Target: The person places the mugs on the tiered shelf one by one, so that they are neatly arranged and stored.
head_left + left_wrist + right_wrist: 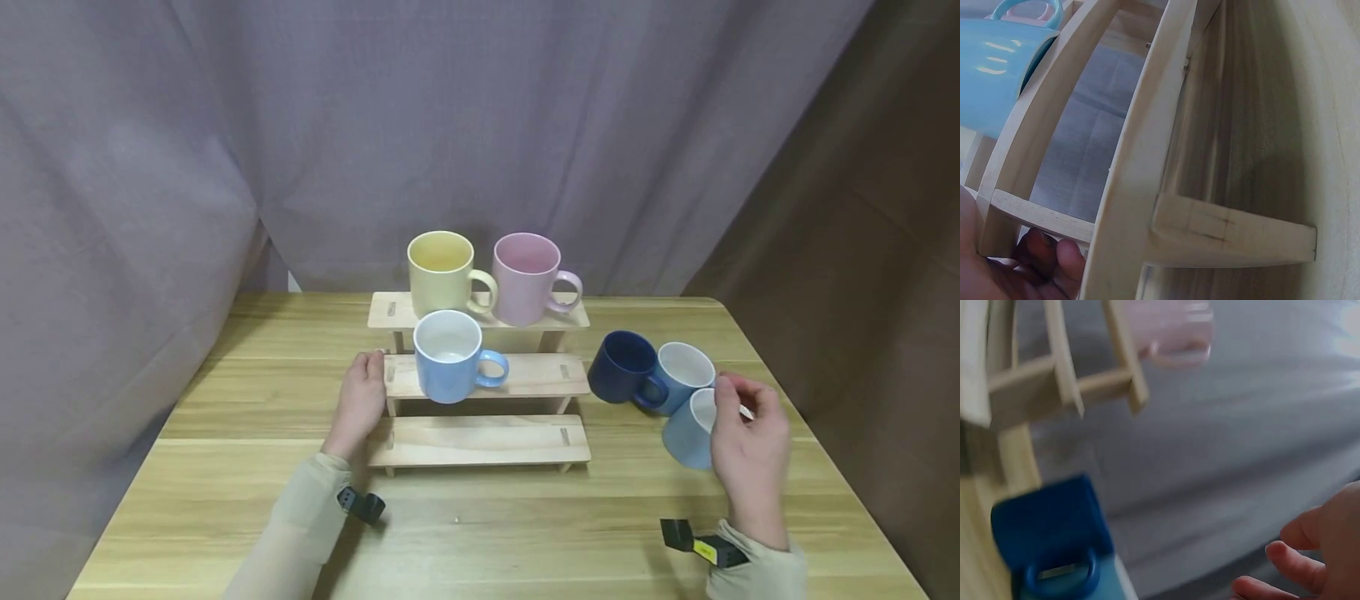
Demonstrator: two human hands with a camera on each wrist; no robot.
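Clasping a three-tiered pale wooden rack at its middle shelf's left end, the left hand flanks a white-lined sky-blue mug; a yellow mug and pink mug stand above. The right hand, fingers parted, nears a light-blue mug beside a navy mug and blue mug on the wood-grain counter.

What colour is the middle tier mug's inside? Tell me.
White, inside the light blue mug; best in the head view.

The rack by my left hand looks smooth, matt wood, the counter wood-grained. The rack's light blue mug shines glossy; the far curtain and my sleeves are matt cloth.
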